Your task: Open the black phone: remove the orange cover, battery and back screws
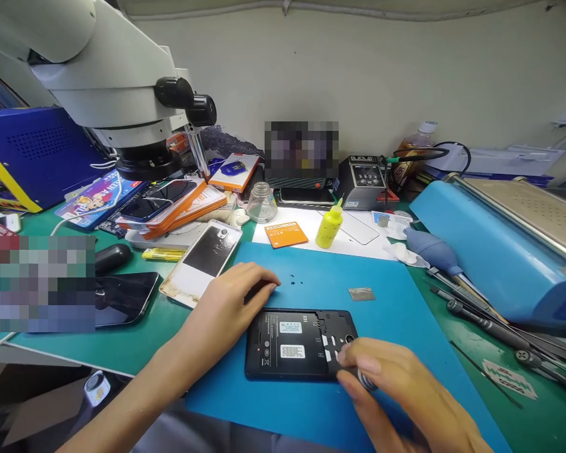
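A black phone (273, 343) with its back cover off lies on the blue mat (387, 277), its labels and inner slots showing. Over its right end, my right hand (396, 377) is closed around a short dark screwdriver (364, 379) with a silvery ringed end; its tip is hidden by the fingers. My left hand (238, 292) rests at the phone's upper left corner, thumb and forefinger drawn together; anything between them is too small to make out. Just beyond those fingertips lie several tiny black screws (292, 282). A small metal plate (361, 294) sits farther right on the mat.
A microscope (117, 94) overhangs the left side. Behind the mat stand a yellow bottle (329, 226), an orange card-like piece (286, 234) and a glass jar (262, 202). A white phone (202, 261) lies left; tweezers, drivers (481, 324) and a razor blade (509, 379) lie right.
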The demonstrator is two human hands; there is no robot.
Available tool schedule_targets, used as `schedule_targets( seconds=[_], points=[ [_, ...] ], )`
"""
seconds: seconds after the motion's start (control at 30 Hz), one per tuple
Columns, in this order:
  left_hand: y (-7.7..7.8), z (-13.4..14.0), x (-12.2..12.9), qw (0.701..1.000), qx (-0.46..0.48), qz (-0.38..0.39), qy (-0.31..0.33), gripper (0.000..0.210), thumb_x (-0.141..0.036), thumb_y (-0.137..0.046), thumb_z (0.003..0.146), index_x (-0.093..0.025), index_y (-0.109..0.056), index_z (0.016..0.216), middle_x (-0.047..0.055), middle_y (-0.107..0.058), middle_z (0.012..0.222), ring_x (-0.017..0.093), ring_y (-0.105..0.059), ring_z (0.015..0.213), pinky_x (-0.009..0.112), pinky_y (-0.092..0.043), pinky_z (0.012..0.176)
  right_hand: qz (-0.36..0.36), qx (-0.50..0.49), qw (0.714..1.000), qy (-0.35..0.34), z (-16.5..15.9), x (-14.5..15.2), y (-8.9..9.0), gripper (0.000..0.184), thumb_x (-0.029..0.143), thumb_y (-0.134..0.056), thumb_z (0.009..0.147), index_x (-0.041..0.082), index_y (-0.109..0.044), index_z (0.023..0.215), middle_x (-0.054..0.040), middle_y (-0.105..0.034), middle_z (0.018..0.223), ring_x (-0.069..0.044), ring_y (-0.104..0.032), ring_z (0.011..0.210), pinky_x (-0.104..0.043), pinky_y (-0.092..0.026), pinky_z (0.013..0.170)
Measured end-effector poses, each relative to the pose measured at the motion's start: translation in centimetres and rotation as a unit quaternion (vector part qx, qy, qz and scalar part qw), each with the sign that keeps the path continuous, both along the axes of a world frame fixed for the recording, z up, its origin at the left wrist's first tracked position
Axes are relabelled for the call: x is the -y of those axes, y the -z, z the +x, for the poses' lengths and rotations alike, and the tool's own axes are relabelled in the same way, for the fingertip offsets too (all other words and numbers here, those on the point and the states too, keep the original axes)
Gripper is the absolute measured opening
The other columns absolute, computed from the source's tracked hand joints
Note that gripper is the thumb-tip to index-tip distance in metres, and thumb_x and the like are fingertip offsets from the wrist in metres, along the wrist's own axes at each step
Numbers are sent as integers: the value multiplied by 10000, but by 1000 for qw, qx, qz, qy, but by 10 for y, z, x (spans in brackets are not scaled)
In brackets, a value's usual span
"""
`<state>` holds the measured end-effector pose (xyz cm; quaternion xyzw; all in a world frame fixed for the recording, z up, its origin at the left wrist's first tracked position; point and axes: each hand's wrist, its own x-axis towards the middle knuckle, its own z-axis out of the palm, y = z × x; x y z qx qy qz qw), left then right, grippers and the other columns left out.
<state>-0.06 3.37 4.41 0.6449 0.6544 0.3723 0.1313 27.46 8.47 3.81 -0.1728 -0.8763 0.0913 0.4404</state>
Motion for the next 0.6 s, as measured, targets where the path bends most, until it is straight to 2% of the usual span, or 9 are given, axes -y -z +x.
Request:
schedule_targets(
  seconds=[0.1,0.13,0.23,0.3,0.4,0.53,0.6],
  points=[
    [2,1,1,1000,-6,8,4,110,-214,-616,1118,-265,-714,1110,-19,-787,1095,192,-733,1036,330,-545,919,-47,6,999,-4,1,1,6,478,-7,-556,1027,177,-562,1468,-94,-781,1356,-176,-767,1281,-301,-658,1076],
    [3,1,2,1000,-8,11,5,108,-211,-615,1118,-264,-710,1113,-17,-784,1096,193,-730,1037,330,-544,918,-37,2,999,-10,1,0,6,475,-14,-556,1017,169,-564,1454,-114,-735,1449,-201,-731,1357,-340,-647,1115],
    [3,2,3,1000,-12,17,5,107,-204,-608,1123,-260,-699,1133,-15,-785,1107,192,-728,1047,332,-545,928,57,-8,998,-22,-3,-2,3,410,-41,-695,937,159,-622,1288,-115,-610,1608,-234,-624,1493,-366,-577,1226],
    [4,2,4,1000,-12,18,3,114,-199,-596,1128,-256,-693,1144,-12,-789,1118,193,-730,1054,337,-546,935,73,1,997,-12,-6,-2,0,429,-57,-685,932,147,-611,1302,-118,-589,1623,-208,-614,1496,-335,-563,1236],
    [4,3,4,1000,-15,18,5,115,-192,-593,1127,-249,-692,1143,-5,-794,1122,200,-730,1056,347,-547,935,51,13,999,5,-7,-1,-2,455,-44,-532,980,131,-569,1398,-148,-589,1611,-198,-614,1489,-347,-599,1192],
    [6,4,3,999,-19,25,4,117,-188,-594,1123,-248,-694,1135,-2,-799,1113,207,-737,1052,353,-551,934,94,-1,995,23,-7,2,-1,407,-12,-710,943,137,-609,1309,-139,-609,1581,-209,-625,1471,-322,-601,1185],
    [6,5,3,999,-20,31,-2,123,-186,-590,1122,-251,-695,1128,-8,-802,1105,202,-741,1039,348,-553,927,68,8,997,27,-6,3,-2,430,-38,-610,981,127,-581,1376,-145,-603,1588,-191,-625,1473,-310,-585,1194]
  ],
)
